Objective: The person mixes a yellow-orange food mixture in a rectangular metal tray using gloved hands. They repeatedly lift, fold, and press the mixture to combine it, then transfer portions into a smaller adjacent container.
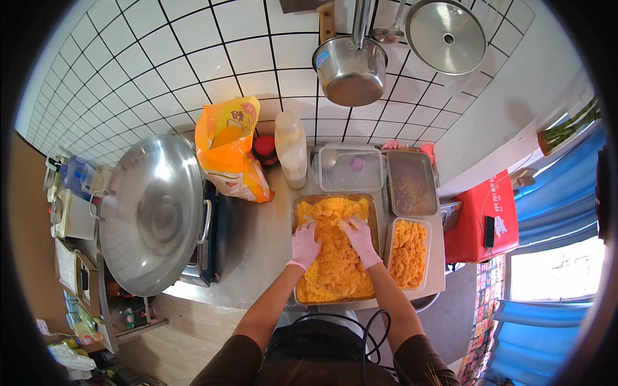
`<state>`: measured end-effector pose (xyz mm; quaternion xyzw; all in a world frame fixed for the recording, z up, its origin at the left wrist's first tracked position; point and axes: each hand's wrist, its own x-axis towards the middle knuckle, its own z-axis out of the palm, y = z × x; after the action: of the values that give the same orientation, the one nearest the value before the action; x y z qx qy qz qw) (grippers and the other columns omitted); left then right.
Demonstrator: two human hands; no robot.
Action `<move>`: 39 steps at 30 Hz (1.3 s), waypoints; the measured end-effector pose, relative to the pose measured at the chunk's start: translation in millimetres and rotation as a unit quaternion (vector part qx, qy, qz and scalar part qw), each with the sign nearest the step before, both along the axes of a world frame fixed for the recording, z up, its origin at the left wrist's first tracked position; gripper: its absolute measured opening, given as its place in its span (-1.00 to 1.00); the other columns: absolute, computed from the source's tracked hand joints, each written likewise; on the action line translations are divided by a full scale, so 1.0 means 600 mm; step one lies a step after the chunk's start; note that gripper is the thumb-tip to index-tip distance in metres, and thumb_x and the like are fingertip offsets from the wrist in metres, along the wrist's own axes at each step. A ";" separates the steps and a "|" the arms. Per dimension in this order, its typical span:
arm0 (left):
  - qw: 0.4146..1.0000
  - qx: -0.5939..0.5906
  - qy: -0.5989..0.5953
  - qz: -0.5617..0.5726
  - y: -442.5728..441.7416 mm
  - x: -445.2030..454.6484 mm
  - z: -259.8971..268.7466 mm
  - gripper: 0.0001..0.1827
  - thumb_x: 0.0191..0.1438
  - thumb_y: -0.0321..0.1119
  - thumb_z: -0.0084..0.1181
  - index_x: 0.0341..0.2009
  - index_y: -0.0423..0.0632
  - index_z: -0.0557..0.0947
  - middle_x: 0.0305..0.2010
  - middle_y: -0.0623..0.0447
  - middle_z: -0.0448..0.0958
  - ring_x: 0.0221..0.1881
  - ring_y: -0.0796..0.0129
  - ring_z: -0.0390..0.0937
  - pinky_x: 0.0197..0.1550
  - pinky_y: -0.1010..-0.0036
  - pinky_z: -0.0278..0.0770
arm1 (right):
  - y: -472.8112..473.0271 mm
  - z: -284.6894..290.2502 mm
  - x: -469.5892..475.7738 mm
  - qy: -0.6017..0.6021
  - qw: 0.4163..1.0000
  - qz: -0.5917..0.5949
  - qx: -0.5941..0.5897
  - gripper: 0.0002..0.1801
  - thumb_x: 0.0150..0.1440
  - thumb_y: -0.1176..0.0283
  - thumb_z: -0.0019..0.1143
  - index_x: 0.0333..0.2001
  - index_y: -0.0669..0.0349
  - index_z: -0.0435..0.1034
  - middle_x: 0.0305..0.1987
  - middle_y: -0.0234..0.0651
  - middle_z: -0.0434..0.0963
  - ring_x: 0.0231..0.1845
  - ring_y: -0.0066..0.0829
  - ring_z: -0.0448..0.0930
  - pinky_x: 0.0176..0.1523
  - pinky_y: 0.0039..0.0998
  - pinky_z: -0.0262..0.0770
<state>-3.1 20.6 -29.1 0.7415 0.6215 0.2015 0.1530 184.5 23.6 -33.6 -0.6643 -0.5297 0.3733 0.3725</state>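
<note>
A rectangular metal tray holds orange-yellow breadcrumbs with crumb-coated pieces among them. Both hands wear pink gloves and rest in this tray. My left hand presses on the crumbs by the left wall, its fingertips partly sunk in them. Over on the tray's right side, my right hand touches the crumbs with its fingers bent; whether it grips a piece is hidden. Directly right of the tray, a clear plastic container is filled with orange, crumb-coated pieces.
Behind the tray stand an open orange bag, a plastic bottle, a red-lidded jar, a translucent lidded container and another metal tray. A large steel wok is at left. A saucepan hangs above.
</note>
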 end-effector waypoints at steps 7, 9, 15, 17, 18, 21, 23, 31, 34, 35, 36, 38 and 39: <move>0.982 -0.152 -0.102 0.037 -0.006 0.002 0.005 -0.64 -0.01 -0.28 0.09 -0.12 -0.20 0.48 -0.10 -0.27 0.40 -0.09 -0.11 0.40 -0.04 0.14 0.41 | 0.008 0.010 -0.009 0.034 0.985 0.055 -0.159 -0.57 0.08 0.21 0.15 -0.19 0.41 0.42 -0.19 -0.08 0.47 -0.15 -0.32 0.50 -0.11 -0.38 0.44; 0.953 -0.289 -0.091 -0.002 -0.030 0.002 -0.027 -0.62 0.00 -0.27 0.08 -0.12 -0.24 0.48 -0.10 -0.31 0.39 -0.09 -0.13 0.39 -0.03 0.12 0.41 | 0.010 -0.014 -0.014 0.107 0.967 -0.016 -0.231 -0.60 0.09 0.24 0.13 -0.15 0.39 0.42 -0.19 -0.06 0.49 -0.12 -0.30 0.51 -0.09 -0.36 0.44; 0.981 -0.162 -0.067 0.086 -0.023 0.024 -0.056 -0.42 -0.02 -0.15 0.10 0.00 -0.33 0.41 0.00 -0.36 0.38 -0.01 -0.17 0.39 -0.01 0.16 0.41 | 0.011 -0.076 -0.063 -0.239 0.970 0.010 -0.035 -0.61 0.09 0.31 0.04 -0.10 0.41 0.37 -0.09 0.06 0.45 -0.06 -0.09 0.49 -0.04 -0.25 0.44; 0.975 -0.192 -0.082 0.080 0.007 0.022 -0.042 -0.39 -0.05 -0.13 0.14 0.00 -0.33 0.39 -0.06 -0.35 0.42 -0.04 -0.15 0.42 -0.03 0.17 0.43 | 0.017 -0.067 -0.057 -0.237 0.971 -0.020 -0.006 -0.65 0.09 0.34 0.01 -0.14 0.40 0.38 -0.08 0.06 0.45 -0.08 -0.05 0.48 -0.03 -0.22 0.42; 0.970 -0.212 -0.085 0.077 0.020 0.025 -0.037 -0.39 -0.06 -0.12 0.16 -0.02 -0.31 0.39 -0.13 -0.33 0.46 -0.09 -0.13 0.46 -0.06 0.18 0.45 | 0.024 -0.057 -0.061 -0.197 0.980 -0.017 -0.028 -0.65 0.10 0.33 0.00 -0.15 0.40 0.39 -0.10 0.06 0.46 -0.08 -0.04 0.48 -0.03 -0.22 0.42; 0.952 -0.243 -0.137 0.125 0.028 0.048 -0.027 -0.27 -0.13 -0.08 0.26 0.03 -0.31 0.33 -0.21 -0.29 0.53 -0.14 -0.09 0.51 -0.10 0.23 0.48 | 0.029 -0.031 -0.064 -0.116 0.988 -0.012 -0.097 -0.65 0.09 0.28 0.00 -0.19 0.38 0.40 -0.16 0.04 0.48 -0.09 -0.02 0.48 -0.05 -0.23 0.42; 0.944 -0.233 -0.173 0.157 0.018 0.058 -0.027 -0.23 -0.15 -0.09 0.29 0.05 -0.32 0.31 -0.17 -0.31 0.52 -0.10 -0.07 0.50 -0.07 0.27 0.47 | 0.017 -0.024 -0.069 -0.110 0.984 -0.018 -0.141 -0.63 0.08 0.24 0.02 -0.20 0.36 0.41 -0.17 0.03 0.50 -0.09 -0.02 0.49 -0.06 -0.24 0.42; 0.912 -0.239 -0.284 0.177 0.000 0.041 -0.043 -0.52 -0.09 -0.23 0.25 -0.08 -0.19 0.50 -0.09 -0.18 0.52 -0.05 0.02 0.48 -0.01 0.32 0.41 | 0.017 -0.091 -0.013 0.114 0.961 -0.026 -0.252 -0.54 0.09 0.13 0.08 -0.10 0.31 0.43 -0.26 -0.21 0.56 -0.23 -0.35 0.54 -0.14 -0.40 0.41; 0.932 -0.145 -0.300 0.143 0.012 0.018 -0.058 -0.58 -0.06 -0.28 0.21 -0.09 -0.19 0.51 -0.11 -0.19 0.52 -0.06 0.03 0.48 -0.02 0.34 0.42 | 0.030 -0.060 -0.034 0.161 0.963 0.011 -0.216 -0.55 0.09 0.15 0.08 -0.08 0.28 0.44 -0.28 -0.21 0.57 -0.26 -0.38 0.54 -0.17 -0.41 0.42; 0.940 -0.118 -0.296 0.121 0.015 0.013 -0.070 -0.58 -0.06 -0.29 0.20 -0.09 -0.20 0.51 -0.12 -0.19 0.52 -0.07 0.05 0.48 -0.03 0.36 0.42 | 0.031 -0.040 -0.043 0.162 0.965 0.037 -0.203 -0.56 0.09 0.16 0.08 -0.08 0.27 0.44 -0.28 -0.21 0.57 -0.27 -0.38 0.54 -0.18 -0.41 0.42; 0.965 -0.061 -0.231 0.110 0.019 0.014 -0.070 -0.58 -0.06 -0.31 0.20 -0.09 -0.19 0.51 -0.13 -0.19 0.52 -0.08 0.05 0.48 -0.03 0.35 0.42 | 0.031 -0.043 -0.044 0.102 0.976 0.018 -0.194 -0.57 0.10 0.16 0.08 -0.08 0.26 0.44 -0.28 -0.21 0.57 -0.27 -0.40 0.55 -0.18 -0.41 0.43; 0.990 0.057 -0.095 0.089 0.025 0.017 -0.071 -0.59 -0.07 -0.33 0.18 -0.08 -0.17 0.51 -0.15 -0.18 0.53 -0.11 0.03 0.49 -0.04 0.34 0.43 | 0.032 -0.049 -0.045 -0.019 0.984 -0.019 -0.174 -0.59 0.10 0.17 0.08 -0.09 0.24 0.45 -0.28 -0.23 0.58 -0.27 -0.43 0.55 -0.18 -0.40 0.43; 0.987 0.019 -0.127 0.099 0.031 0.022 -0.069 -0.59 -0.05 -0.34 0.16 -0.06 -0.16 0.50 -0.15 -0.20 0.53 -0.10 -0.01 0.48 -0.02 0.31 0.42 | 0.037 -0.060 -0.047 0.005 0.980 -0.036 -0.193 -0.58 0.10 0.18 0.09 -0.07 0.25 0.44 -0.27 -0.23 0.58 -0.27 -0.41 0.56 -0.18 -0.39 0.44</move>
<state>10.2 39.3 -70.6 0.6473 0.6633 0.3201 0.1964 156.1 45.9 -69.8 -0.7405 -0.4214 0.4583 0.2531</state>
